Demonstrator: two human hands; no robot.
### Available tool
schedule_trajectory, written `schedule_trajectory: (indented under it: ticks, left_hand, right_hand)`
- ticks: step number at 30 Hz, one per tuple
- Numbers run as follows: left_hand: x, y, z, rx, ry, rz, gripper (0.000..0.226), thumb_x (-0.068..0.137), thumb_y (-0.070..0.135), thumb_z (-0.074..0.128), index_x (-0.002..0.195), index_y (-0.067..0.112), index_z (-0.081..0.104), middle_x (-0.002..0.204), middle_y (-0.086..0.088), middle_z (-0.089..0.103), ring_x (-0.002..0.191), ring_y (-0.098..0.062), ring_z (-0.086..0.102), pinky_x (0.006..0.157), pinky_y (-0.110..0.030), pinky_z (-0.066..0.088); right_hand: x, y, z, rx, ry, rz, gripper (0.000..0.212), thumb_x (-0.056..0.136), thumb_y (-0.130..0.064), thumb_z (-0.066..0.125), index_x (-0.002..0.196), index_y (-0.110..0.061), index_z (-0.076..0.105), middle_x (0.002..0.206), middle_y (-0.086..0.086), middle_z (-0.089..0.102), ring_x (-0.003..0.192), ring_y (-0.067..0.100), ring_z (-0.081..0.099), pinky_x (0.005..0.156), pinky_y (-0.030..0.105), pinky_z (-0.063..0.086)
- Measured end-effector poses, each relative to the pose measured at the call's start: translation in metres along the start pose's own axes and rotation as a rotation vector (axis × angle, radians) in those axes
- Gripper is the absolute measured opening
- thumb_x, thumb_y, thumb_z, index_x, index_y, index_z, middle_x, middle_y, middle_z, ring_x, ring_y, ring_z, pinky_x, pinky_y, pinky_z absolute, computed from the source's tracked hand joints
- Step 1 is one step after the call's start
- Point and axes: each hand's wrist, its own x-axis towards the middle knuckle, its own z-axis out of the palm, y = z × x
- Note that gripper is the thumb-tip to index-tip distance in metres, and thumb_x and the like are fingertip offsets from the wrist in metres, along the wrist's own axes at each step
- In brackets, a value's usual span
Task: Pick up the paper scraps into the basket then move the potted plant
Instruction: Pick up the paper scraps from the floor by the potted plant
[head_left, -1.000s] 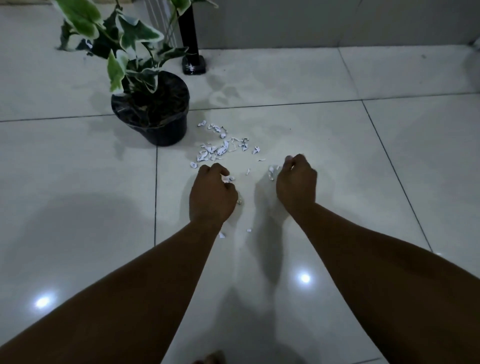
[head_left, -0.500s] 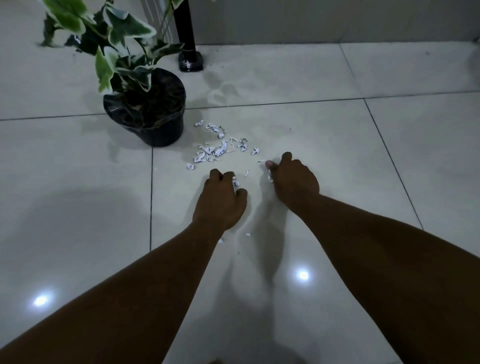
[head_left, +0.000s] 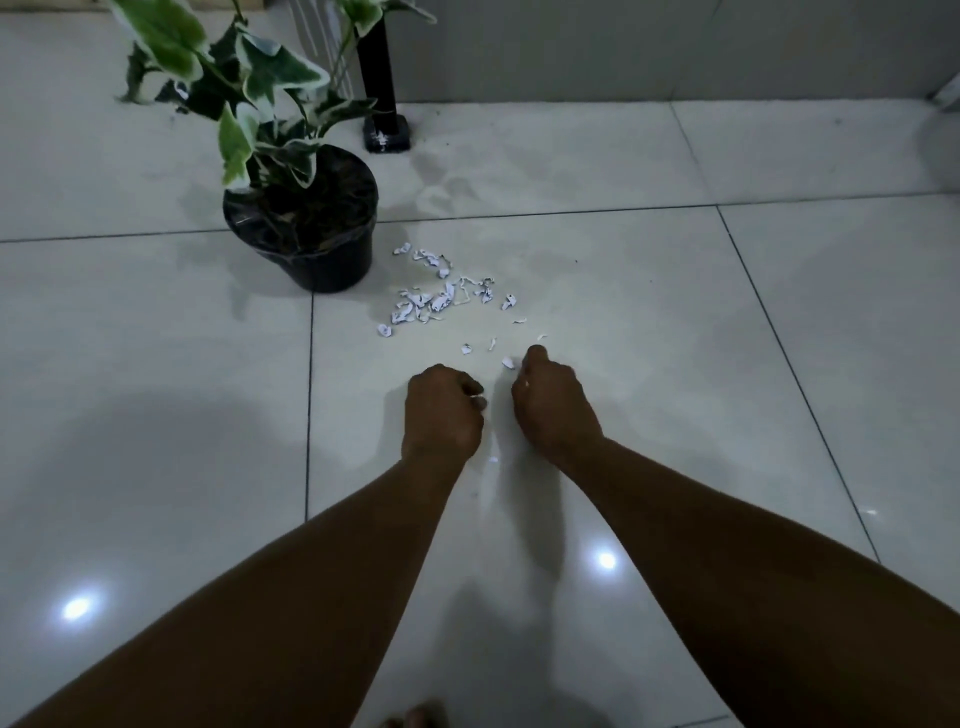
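Observation:
Several white paper scraps (head_left: 439, 296) lie scattered on the tiled floor, just right of a black potted plant (head_left: 306, 234) with green-and-white leaves. My left hand (head_left: 441, 413) is curled into a fist near the closest scraps, a bit of white paper showing at its fingertips. My right hand (head_left: 550, 402) is also curled, fingertips down on the floor beside a loose scrap (head_left: 508, 362). No basket is in view.
A black post (head_left: 382, 83) with a square foot stands against the wall behind the plant. Glossy white floor tiles (head_left: 675, 312) spread all around, with light reflections near my forearms. A toe shows at the bottom edge.
Both hands have drawn back toward me and closer together, away from the main pile of scraps. The fingers of both hands have curled in tighter.

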Motion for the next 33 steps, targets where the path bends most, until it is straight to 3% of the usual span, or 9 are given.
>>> schedule_trajectory:
  ticks: [3,5,9,17,21,23,26,28,33]
  left_hand:
    - [-0.001,0.012,-0.009,-0.268,0.066,-0.149,0.016,0.086,0.016,0.074,0.100,0.015,0.080,0.105,-0.001,0.077,0.101,-0.012,0.069,0.078,0.000,0.031]
    - [-0.004,0.021,-0.012,-0.383,0.071,-0.142,0.015,0.086,0.016,0.074,0.099,0.016,0.080,0.103,0.000,0.077,0.097,-0.010,0.070,0.078,-0.002,0.037]
    - [-0.012,0.034,-0.015,-0.484,0.057,-0.097,0.014,0.085,0.018,0.075,0.098,0.017,0.081,0.098,0.002,0.078,0.086,-0.005,0.069,0.068,0.005,0.039]
    - [-0.018,0.031,-0.026,-0.491,0.040,-0.072,0.009,0.079,0.018,0.080,0.087,0.020,0.082,0.070,0.014,0.070,0.057,0.022,0.058,0.058,0.007,0.037]
    - [-0.018,0.032,-0.028,-0.470,0.030,-0.078,0.012,0.084,0.010,0.074,0.092,0.015,0.081,0.079,0.004,0.075,0.060,0.009,0.062,0.053,0.004,0.040]
    - [-0.021,0.035,-0.027,-0.433,0.010,-0.044,0.018,0.088,0.005,0.067,0.097,0.013,0.080,0.090,-0.001,0.077,0.070,0.000,0.066,0.059,0.002,0.044]
    - [-0.025,0.039,-0.026,-0.401,-0.025,0.016,0.035,0.085,-0.007,0.058,0.105,0.013,0.079,0.100,-0.004,0.077,0.086,-0.012,0.068,0.078,-0.019,0.056]
    - [-0.024,0.039,-0.027,-0.374,-0.009,0.053,0.036,0.080,-0.009,0.059,0.101,0.012,0.080,0.093,-0.004,0.077,0.080,-0.013,0.070,0.077,-0.026,0.059]
    - [-0.016,0.031,-0.032,-0.388,0.079,-0.014,0.017,0.074,0.004,0.073,0.076,0.021,0.075,0.072,0.010,0.069,0.059,0.005,0.061,0.057,-0.004,0.045]
  right_hand:
    - [0.000,-0.009,0.000,0.570,0.032,0.316,0.021,0.098,-0.014,0.053,0.103,-0.001,0.069,0.092,0.014,0.071,0.083,0.029,0.065,0.074,0.029,0.050]
    - [0.002,-0.012,-0.005,0.966,-0.104,0.478,0.022,0.096,-0.006,0.052,0.099,-0.001,0.073,0.070,0.009,0.063,0.057,0.021,0.055,0.050,0.024,0.046]
    - [0.003,-0.025,-0.015,1.346,-0.288,0.501,0.032,0.092,-0.001,0.043,0.086,-0.001,0.075,0.066,0.010,0.052,0.044,0.010,0.036,0.037,0.017,0.025]
    - [-0.005,-0.043,-0.014,1.301,-0.203,0.644,0.029,0.095,-0.014,0.040,0.068,-0.010,0.050,0.047,0.005,0.040,0.039,0.015,0.037,0.039,0.017,0.028]
    - [-0.006,-0.048,-0.013,1.268,-0.206,0.677,0.026,0.094,-0.014,0.038,0.072,-0.010,0.052,0.058,0.010,0.047,0.050,0.021,0.043,0.049,0.022,0.034]
    - [-0.006,-0.046,-0.012,1.263,-0.185,0.684,0.033,0.097,-0.015,0.036,0.068,-0.009,0.052,0.046,0.005,0.053,0.040,0.016,0.050,0.040,0.017,0.037]
    - [-0.005,-0.043,-0.010,1.278,-0.122,0.678,0.038,0.099,-0.016,0.037,0.067,-0.012,0.056,0.040,-0.002,0.058,0.034,0.008,0.054,0.033,0.014,0.038]
    - [-0.005,-0.043,-0.008,1.287,-0.118,0.676,0.039,0.100,-0.018,0.038,0.068,-0.013,0.059,0.047,0.000,0.060,0.036,0.009,0.054,0.034,0.014,0.037]
    - [-0.004,-0.046,-0.003,1.204,-0.137,0.652,0.044,0.101,-0.032,0.052,0.062,-0.012,0.057,0.035,-0.001,0.046,0.031,0.014,0.042,0.042,0.022,0.034]
